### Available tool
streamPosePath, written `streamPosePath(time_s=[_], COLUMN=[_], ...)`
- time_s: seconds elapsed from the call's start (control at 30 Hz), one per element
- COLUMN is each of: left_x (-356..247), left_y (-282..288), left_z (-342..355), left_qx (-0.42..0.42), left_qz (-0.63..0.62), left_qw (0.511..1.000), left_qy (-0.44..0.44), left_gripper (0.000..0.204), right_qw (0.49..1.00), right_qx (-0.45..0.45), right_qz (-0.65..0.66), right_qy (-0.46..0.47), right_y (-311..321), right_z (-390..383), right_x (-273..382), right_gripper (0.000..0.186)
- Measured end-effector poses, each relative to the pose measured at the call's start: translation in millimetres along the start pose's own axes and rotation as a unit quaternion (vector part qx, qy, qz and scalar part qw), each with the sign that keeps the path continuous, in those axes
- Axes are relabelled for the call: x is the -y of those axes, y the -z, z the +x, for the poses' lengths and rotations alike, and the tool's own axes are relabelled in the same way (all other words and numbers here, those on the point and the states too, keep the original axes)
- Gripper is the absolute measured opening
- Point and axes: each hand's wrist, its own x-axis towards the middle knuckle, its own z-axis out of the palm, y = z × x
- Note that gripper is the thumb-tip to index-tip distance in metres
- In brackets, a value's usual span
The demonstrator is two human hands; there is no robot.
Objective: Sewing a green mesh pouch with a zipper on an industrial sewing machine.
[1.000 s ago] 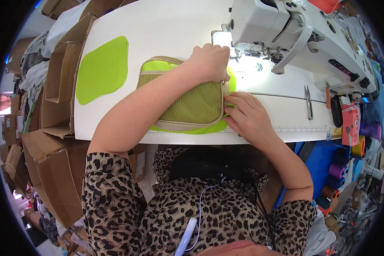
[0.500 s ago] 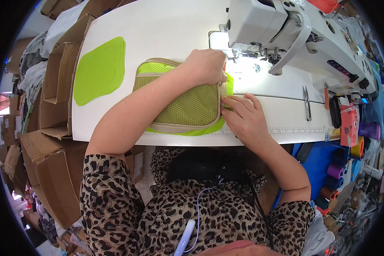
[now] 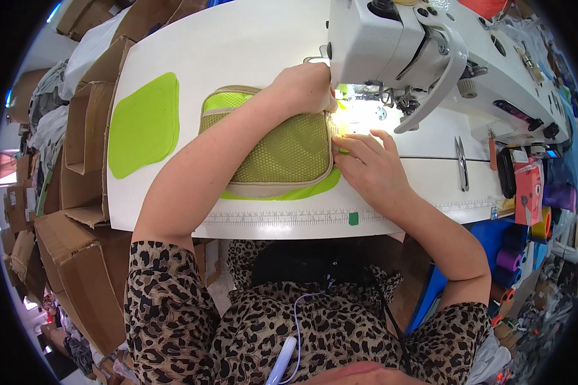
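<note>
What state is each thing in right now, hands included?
Left hand: curled at pouch's edge, grip hidden
Right hand: fingertips on pouch's edge
Mesh pouch: lying mesh up, over green fabric
Loose green fabric: flat on table
Sewing machine: head up over table, area beneath brightly lit
Snips: lying down, unused
Cardboard box: open

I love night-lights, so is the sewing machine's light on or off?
On, it seems: the white table glows brightest beneath the sewing machine, though the lamp itself is hidden.
</note>
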Motion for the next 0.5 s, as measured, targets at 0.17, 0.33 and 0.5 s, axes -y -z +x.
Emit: streamPosePath(time_s=[0.17,0.33,0.5], left_x=[-2,-2,-12], left_y=[3,5,11], left_z=[-6,-13,-13], left_qx=[0.018,0.022,0.042], left_qz=[-0.039,-0.06,-0.046], left_qw=[0.999,0.998,0.998], left_qy=[0.013,-0.009,0.007], left_gripper=[0.027,0.033,0.033], right_qw=[0.998,0.998,0.998], right_qx=[-0.039,-0.034,-0.033], right_qz=[0.051,0.052,0.048], right_qy=[-0.007,-0.014,-0.014], right_y=[0,1,1], right_z=[-2,-3,-5], right_x=[7,10,10], right_gripper=[0.017,0.018,0.019])
